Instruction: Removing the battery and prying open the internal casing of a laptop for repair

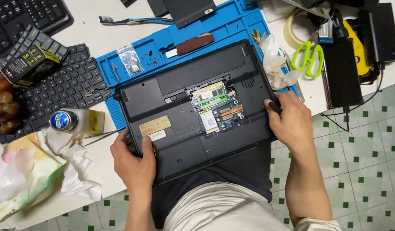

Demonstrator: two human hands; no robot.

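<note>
A black laptop (193, 111) is laid upside down, partly on a blue repair mat (231, 25) and partly overhanging the near edge of the white table (90, 30), above the person's lap. A small cover has already been taken off the middle of its underside: an open bay (216, 109) is exposed, in which a green memory module, a small white card and part of a blue circuit board can be seen. The rest of the bottom shell is still in place, with its pale label near the left hand, so the opening-up is judged to be at an early or middle stage, with most of the casing yet to come away.

The laptop's near left corner is gripped by the left hand (135, 160), thumb laid on top of the shell and fingers curled under the edge. The right edge is held by the right hand (291, 122), which is closed around a dark tool handle (273, 105); whether its tip is touching the casing cannot be told, since it is hidden by the fingers.

A few loose screws (154, 61) and a small clear bag (130, 57) are set on the mat beyond the laptop. A detached black keyboard (60, 85) lies to the left, with a small bottle (75, 121) and crumpled tissues (78, 167) near it. Green-handled scissors (308, 57) and a roll of tape (293, 28) are kept to the right.
</note>
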